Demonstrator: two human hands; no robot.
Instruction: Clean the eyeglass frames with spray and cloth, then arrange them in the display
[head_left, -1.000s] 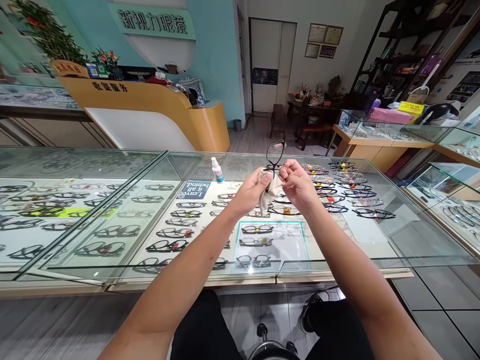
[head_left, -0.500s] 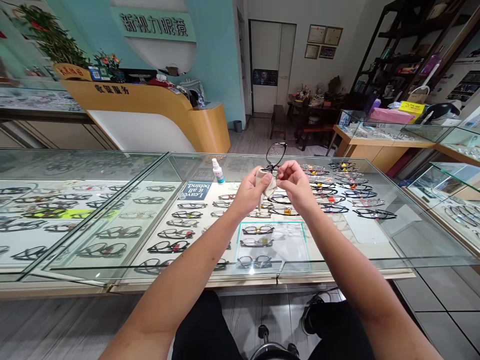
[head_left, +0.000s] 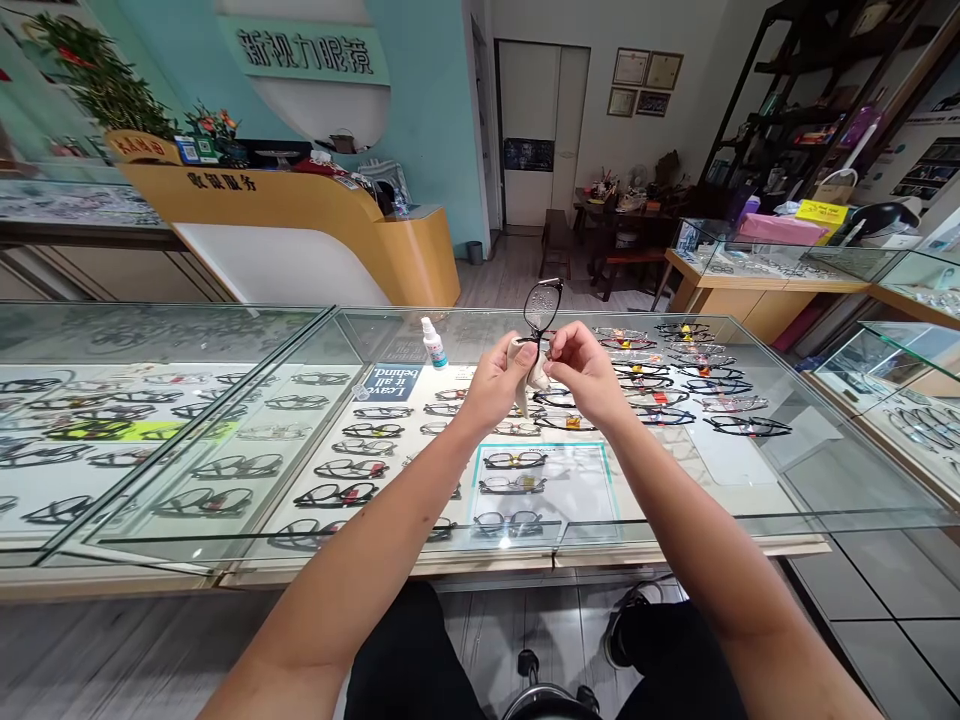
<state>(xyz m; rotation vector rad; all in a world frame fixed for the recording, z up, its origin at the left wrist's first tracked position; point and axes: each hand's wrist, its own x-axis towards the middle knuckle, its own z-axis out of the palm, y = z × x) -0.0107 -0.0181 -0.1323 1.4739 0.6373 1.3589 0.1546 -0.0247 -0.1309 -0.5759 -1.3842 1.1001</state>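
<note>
Above glass counter, left hand (head_left: 504,378) pinching cloth (head_left: 522,382)

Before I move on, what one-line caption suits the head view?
Left hand and right hand hold glasses and a cloth above a glass display case.

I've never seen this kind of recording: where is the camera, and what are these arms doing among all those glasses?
No machine here: a camera on the person's head looks forward and down at their own arms. The left hand holds a pale cloth against black-framed glasses, one lens raised and speckled. The right hand is close beside; its grip is unclear. A white spray bottle stands on the glass counter; rows of eyeglasses lie beneath.
</note>
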